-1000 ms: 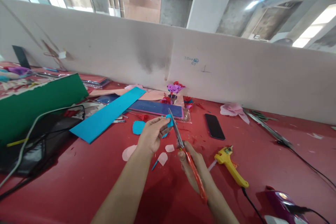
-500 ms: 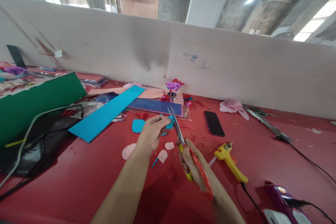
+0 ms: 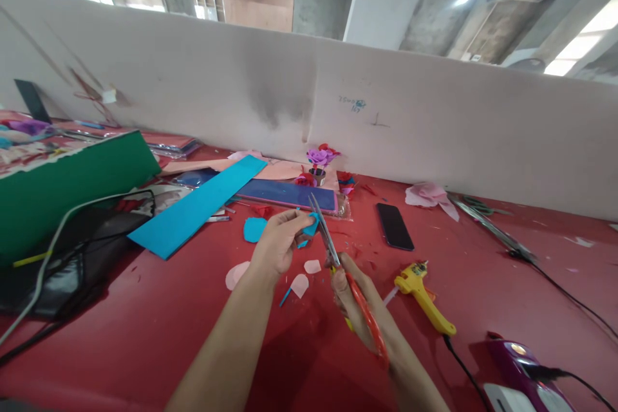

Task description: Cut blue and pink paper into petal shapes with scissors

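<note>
Between its thumb and fingers, my left hand [image 3: 279,241] pinches a small piece of blue crepe paper [image 3: 312,225]. My right hand [image 3: 351,286] is wrapped round the handles of a pair of scissors [image 3: 329,241], one handle red and one yellow. The blades point away from me, slightly parted, right at the edge of the blue piece. Below the hands lie pale pink petal-shaped cut-outs [image 3: 299,285] and a thin blue strip [image 3: 285,297]. Another blue cut piece [image 3: 253,230] rests left of my left hand.
A long blue paper strip [image 3: 200,206] lies left, near a green box-like block [image 3: 77,183] and cables. A phone [image 3: 394,226], a yellow glue gun [image 3: 425,296] and a purple plugged-in device [image 3: 524,370] are on the right. Paper flowers [image 3: 321,156] stand in a small pot by the wall.
The scissor handles have come a little closer together, with less of the yellow one showing. Both hands stay in nearly the same place, and the view has shifted slightly.
</note>
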A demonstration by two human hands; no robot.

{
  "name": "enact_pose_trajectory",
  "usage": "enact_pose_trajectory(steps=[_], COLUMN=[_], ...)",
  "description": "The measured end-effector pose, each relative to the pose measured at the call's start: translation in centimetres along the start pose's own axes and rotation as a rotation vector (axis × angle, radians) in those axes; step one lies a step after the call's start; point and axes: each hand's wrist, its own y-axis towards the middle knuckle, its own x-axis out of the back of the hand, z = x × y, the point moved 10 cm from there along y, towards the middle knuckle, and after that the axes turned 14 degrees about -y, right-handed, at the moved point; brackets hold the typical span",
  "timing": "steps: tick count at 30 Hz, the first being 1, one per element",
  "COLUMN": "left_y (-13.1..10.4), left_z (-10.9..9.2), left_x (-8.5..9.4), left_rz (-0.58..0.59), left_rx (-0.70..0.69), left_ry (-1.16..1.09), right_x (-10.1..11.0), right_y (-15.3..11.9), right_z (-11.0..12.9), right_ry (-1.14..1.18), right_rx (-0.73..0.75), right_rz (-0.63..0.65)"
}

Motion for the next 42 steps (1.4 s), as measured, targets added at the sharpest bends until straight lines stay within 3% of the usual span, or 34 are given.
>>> enact_pose_trajectory(steps=[19, 42], left_y=[-0.1, 0.1], left_z=[-1.2, -1.3], left_x=[0.5, 0.5], left_rz=[-0.043, 0.004], left_rx=[-0.022, -0.046], left_ry=[0.05, -0.036], right_x=[0.1, 0.3], right_y=[-0.1, 0.1], right_z=[0.5, -0.4], right_ry=[-0.049, -0.091], right_rx=[-0.005, -0.023], right_rz=[0.016, 0.0])
